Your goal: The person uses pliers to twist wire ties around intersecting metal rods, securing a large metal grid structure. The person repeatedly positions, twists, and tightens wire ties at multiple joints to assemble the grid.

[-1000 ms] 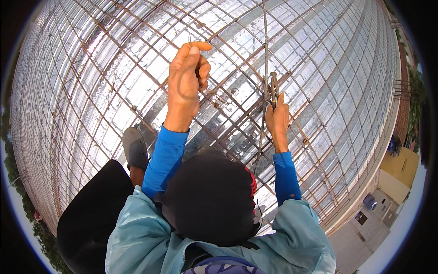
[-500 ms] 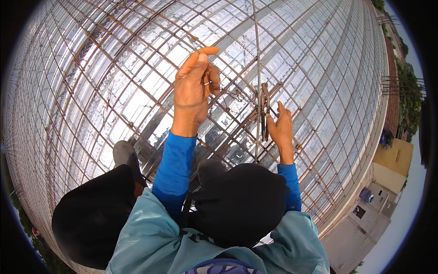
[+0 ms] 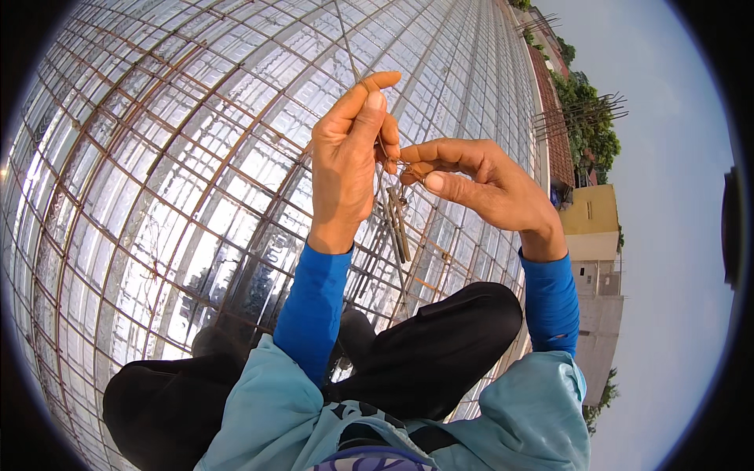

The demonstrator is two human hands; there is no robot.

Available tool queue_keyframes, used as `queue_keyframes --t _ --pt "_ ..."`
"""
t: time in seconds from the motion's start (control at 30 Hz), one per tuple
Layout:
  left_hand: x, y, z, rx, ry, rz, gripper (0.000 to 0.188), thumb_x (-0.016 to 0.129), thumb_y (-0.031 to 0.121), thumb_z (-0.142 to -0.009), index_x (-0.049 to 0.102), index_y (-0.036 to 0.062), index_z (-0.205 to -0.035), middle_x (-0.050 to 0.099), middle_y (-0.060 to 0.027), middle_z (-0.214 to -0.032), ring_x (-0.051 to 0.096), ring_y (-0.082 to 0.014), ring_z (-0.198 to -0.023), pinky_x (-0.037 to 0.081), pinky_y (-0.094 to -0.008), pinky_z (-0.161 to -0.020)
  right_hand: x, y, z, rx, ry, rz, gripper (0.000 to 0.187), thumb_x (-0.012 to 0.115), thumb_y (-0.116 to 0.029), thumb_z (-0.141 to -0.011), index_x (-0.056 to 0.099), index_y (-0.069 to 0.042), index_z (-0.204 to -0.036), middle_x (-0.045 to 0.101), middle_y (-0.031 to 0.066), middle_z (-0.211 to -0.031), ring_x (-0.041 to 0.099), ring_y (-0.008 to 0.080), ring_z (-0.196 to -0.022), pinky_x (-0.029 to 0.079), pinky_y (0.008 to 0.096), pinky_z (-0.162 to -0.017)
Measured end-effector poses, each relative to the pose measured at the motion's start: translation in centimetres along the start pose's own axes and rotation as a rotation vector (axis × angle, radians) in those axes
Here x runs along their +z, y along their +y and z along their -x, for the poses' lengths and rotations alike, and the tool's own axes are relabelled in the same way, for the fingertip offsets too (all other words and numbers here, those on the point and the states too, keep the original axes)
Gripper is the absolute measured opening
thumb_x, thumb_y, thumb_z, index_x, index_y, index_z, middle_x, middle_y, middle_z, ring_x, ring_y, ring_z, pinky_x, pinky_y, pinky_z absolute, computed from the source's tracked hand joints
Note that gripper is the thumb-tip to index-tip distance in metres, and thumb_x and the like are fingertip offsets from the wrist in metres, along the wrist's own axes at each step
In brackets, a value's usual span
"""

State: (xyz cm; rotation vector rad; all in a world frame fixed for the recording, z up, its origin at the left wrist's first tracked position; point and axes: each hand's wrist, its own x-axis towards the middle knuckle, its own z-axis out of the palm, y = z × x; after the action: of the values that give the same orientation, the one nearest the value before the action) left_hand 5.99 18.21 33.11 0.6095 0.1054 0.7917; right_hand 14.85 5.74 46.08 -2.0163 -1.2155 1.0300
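My left hand (image 3: pixel 345 153) is closed in a pinch, its lower fingers curled round thin tie wires (image 3: pixel 399 163). Across from it, my right hand (image 3: pixel 491 184) grips the same wires between thumb and fingers, the fingertips of both hands almost meeting. Just below the hands, a pair of pincers (image 3: pixel 400 228) rests on the rebar mesh (image 3: pixel 188 173), handles pointing toward me; its head is partly hidden by wire and fingers. A long thin line (image 3: pixel 345 35) runs behind my left hand.
Shiny corrugated metal decking (image 3: pixel 149 243) lies under the mesh. My bent knees (image 3: pixel 448 337) are close below my hands. Along the right are the deck's edge, upright rebar ends (image 3: pixel 581 114), trees (image 3: pixel 585 118) and a yellow-topped building (image 3: pixel 591 210).
My right hand has left the pincers and come up to the wires at my left hand. My left hand stays pinched. The view has turned, showing more sky on the right.
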Motion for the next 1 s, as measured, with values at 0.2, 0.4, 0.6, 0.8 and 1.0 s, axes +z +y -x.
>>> queue_keyframes --t 0.2,0.4,0.6,0.8,1.0 --pt "0.2 4.2 -1.9 0.056 -0.111 0.061 0.039 0.063 0.035 -0.109 0.073 0.0032 -0.129 0.06 0.003 -0.077 0.053 -0.0024 -0.065 0.044 -0.0191 -0.052 2.7 -6.3 -1.6 0.117 0.2 0.146 0.034 0.081 -0.026 -0.096 0.075 0.002 -0.114 0.075 0.0044 -0.091 0.066 0.0118 -0.09 0.053 0.0324 -0.082" --pt "-1.7 4.3 -1.8 0.052 -0.318 0.045 0.036 0.063 0.031 -0.109 0.074 -0.0017 -0.12 0.069 -0.0012 -0.088 0.059 -0.0077 -0.075 0.051 -0.0244 -0.068 3.1 -6.7 -1.3 0.07 0.383 0.136 0.023 0.084 -0.017 -0.092 0.073 0.0 -0.103 0.074 0.0043 -0.094 0.068 0.0137 -0.094 0.054 0.0346 -0.089" --pt "-0.9 2.6 -1.5 -0.05 -0.455 -0.001 0.024 0.063 0.019 -0.108 0.073 -0.0025 -0.107 0.068 -0.0026 -0.082 0.06 -0.0073 -0.074 0.049 -0.024 -0.065 2.7 -6.0 0.7 0.101 0.46 0.359 0.014 0.077 -0.001 -0.087 0.071 -0.002 -0.1 0.074 0.0083 -0.093 0.071 0.0193 -0.092 0.055 0.0356 -0.089" --pt "1.6 -0.3 0.2 -0.278 -0.417 0.199 0.023 0.062 0.018 -0.108 0.07 -0.0031 -0.103 0.065 -0.0048 -0.08 0.058 -0.0098 -0.068 0.049 -0.026 -0.061 3.9 -4.3 3.8 -0.063 0.656 1.188 0.016 0.076 -0.001 -0.082 0.066 -0.009 -0.091 0.062 0.006 -0.084 0.062 0.0281 -0.08 0.046 0.0421 -0.074" --pt "3.6 0.1 3.0 -0.422 -0.391 0.344 0.022 0.061 0.016 -0.108 0.07 -0.0031 -0.105 0.066 -0.0057 -0.084 0.06 -0.0116 -0.07 0.05 -0.0265 -0.064 4.9 -3.7 7.0 -0.154 0.766 1.509 0.015 0.074 -0.007 -0.084 0.061 -0.013 -0.088 0.053 0.0031 -0.081 0.056 0.0237 -0.077 0.044 0.0397 -0.076"
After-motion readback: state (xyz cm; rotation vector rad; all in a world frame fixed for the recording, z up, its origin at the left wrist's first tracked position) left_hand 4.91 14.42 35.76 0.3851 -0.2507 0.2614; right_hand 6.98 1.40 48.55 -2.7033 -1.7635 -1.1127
